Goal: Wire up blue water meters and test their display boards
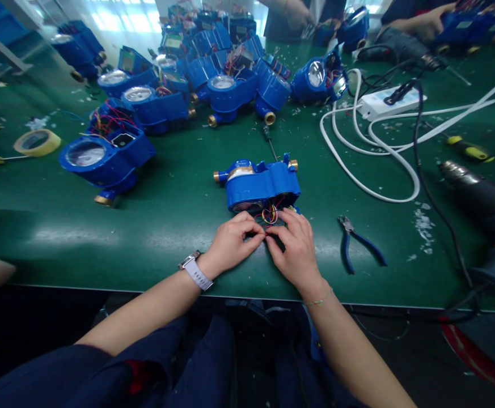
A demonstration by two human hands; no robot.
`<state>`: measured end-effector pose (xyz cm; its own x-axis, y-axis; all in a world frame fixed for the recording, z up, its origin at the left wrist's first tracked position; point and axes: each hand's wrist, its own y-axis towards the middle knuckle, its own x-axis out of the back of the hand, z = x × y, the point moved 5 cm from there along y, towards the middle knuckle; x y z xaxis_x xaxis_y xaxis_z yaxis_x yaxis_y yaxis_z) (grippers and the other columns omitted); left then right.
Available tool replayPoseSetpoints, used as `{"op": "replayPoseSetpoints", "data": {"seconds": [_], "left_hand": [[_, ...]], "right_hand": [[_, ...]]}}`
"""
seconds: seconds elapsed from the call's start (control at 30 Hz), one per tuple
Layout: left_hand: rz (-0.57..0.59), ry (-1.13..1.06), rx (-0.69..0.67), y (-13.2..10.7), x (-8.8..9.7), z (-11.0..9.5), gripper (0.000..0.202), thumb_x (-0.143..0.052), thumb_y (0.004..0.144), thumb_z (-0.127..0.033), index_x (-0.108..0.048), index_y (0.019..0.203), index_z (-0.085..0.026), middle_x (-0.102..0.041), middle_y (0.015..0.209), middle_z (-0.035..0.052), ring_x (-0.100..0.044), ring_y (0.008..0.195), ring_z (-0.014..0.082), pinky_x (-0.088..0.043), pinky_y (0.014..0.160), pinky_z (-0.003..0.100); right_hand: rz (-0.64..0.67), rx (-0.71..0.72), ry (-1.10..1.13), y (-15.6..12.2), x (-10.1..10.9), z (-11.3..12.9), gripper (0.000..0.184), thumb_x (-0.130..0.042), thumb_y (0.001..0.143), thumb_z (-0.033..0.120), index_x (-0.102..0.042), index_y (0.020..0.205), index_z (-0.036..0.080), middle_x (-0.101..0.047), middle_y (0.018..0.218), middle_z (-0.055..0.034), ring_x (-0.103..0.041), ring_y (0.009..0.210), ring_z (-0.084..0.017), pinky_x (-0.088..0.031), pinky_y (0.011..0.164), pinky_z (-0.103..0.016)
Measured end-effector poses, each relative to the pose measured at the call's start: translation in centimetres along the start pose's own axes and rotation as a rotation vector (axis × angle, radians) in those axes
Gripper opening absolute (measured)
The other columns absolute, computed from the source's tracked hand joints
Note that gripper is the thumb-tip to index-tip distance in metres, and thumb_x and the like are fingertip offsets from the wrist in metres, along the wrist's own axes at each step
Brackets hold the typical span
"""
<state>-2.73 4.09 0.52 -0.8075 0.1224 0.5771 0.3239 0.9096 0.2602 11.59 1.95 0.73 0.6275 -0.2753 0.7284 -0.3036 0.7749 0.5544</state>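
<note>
In front of me a blue water meter (pixel 259 187) with brass pipe ends lies on its side on the green table. Thin coloured wires (pixel 269 215) come out of its open housing toward me. My left hand (pixel 235 241), with a watch on the wrist, pinches a wire end between thumb and forefinger. My right hand (pixel 293 245) meets it there, its thumb and fingers also closed on the wires. The fingertips hide exactly where the wires come together. Blue-handled cutting pliers (pixel 351 241) lie open to the right of my right hand.
Several blue meters (pixel 225 90) crowd the back and left of the green table (pixel 145 249). Yellow tape (pixel 37 142) lies left. A white power strip (pixel 392 102) with looping cables, a screwdriver (pixel 470 149) and a heat gun (pixel 477 192) are right. Co-workers' hands (pixel 428 22) show across the table.
</note>
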Motion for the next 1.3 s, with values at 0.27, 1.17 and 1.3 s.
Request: {"op": "replayPoseSetpoints", "data": {"seconds": [0.27, 1.17, 1.3], "left_hand": [[-0.021, -0.057, 0.005, -0.2, 0.1, -0.3, 0.010, -0.059, 0.084, -0.015, -0.064, 0.075, -0.017, -0.052, 0.071, -0.0017, -0.047, 0.060, 0.0098, -0.037, 0.055, 0.023], [0.039, 0.176, 0.021, -0.1, -0.3, -0.5, 0.008, -0.060, 0.083, -0.016, -0.062, 0.076, -0.017, -0.057, 0.068, -0.0025, -0.052, 0.063, 0.0120, -0.037, 0.064, 0.027], [0.029, 0.115, 0.036, -0.1, 0.0, -0.4, 0.008, -0.060, 0.082, -0.015, -0.060, 0.075, -0.016, -0.054, 0.067, -0.0029, -0.048, 0.061, 0.0106, -0.036, 0.060, 0.024]], "right_hand": [[0.008, -0.014, 0.003, -0.1, -0.2, 0.1, 0.006, -0.059, 0.089, 0.019, -0.065, 0.089, 0.021, -0.060, 0.121, -0.0091, -0.048, 0.124, -0.027, -0.036, 0.105, -0.050], [-0.007, 0.007, 0.019, 0.0, -0.2, 0.1, 0.005, -0.061, 0.089, 0.017, -0.063, 0.085, 0.020, -0.062, 0.113, -0.0094, -0.050, 0.120, -0.028, -0.037, 0.103, -0.051], [-0.006, 0.017, 0.006, 0.0, -0.2, 0.2, 0.006, -0.061, 0.089, 0.017, -0.064, 0.084, 0.019, -0.062, 0.113, -0.0095, -0.050, 0.119, -0.028, -0.038, 0.102, -0.050]]}}
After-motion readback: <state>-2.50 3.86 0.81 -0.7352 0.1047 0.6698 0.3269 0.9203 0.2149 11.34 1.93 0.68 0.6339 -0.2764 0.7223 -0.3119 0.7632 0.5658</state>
